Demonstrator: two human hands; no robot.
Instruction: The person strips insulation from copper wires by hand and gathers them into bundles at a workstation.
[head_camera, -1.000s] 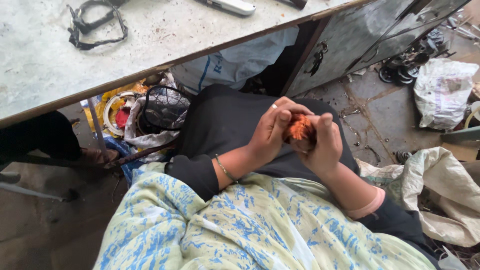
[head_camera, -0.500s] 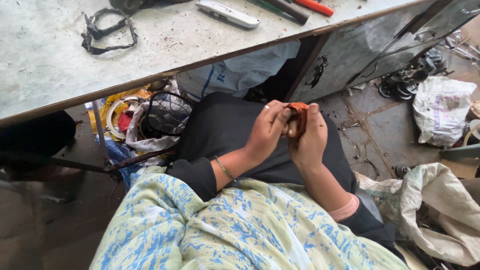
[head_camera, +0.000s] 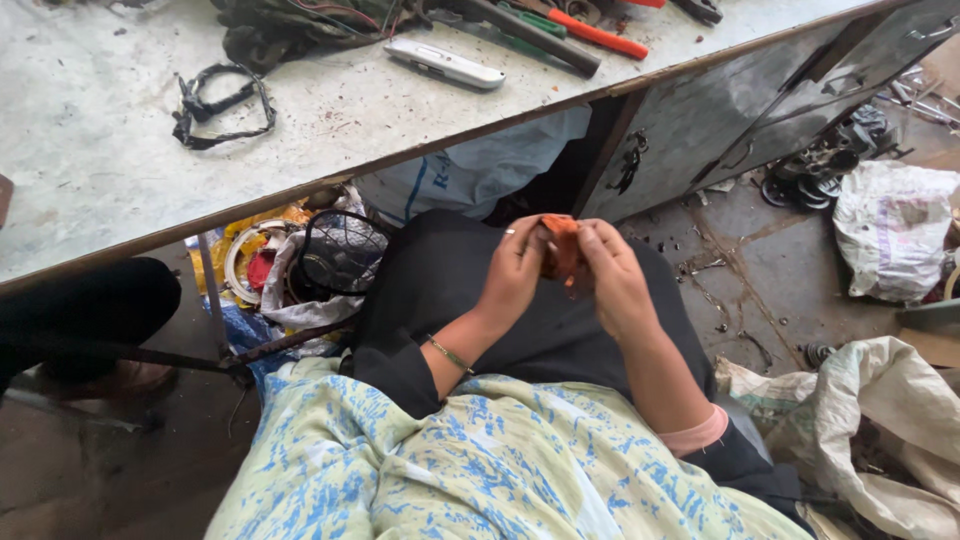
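Both my hands are raised over my lap and pinch one small orange piece (head_camera: 561, 250) between them. My left hand (head_camera: 515, 270), with a ring and a thin bracelet, grips its left side. My right hand (head_camera: 612, 275) grips its right side with thumb and fingers. Most of the orange piece is hidden by my fingers, so I cannot tell its shape. Below the hands lie my black trousers (head_camera: 440, 290) and a pale green and blue patterned garment (head_camera: 450, 470).
A worn white workbench (head_camera: 100, 170) stands ahead, bearing a black strap (head_camera: 215, 105), a white utility knife (head_camera: 445, 62) and orange-handled tools (head_camera: 595, 32). Under it sit a wire fan guard (head_camera: 335, 260) and bags. A grey metal cabinet door (head_camera: 720, 110) and sacks (head_camera: 890, 230) are at right.
The view has tilted so the bench top and its tools show more. My hands hold the orange piece throughout and have turned it slightly between the fingers.
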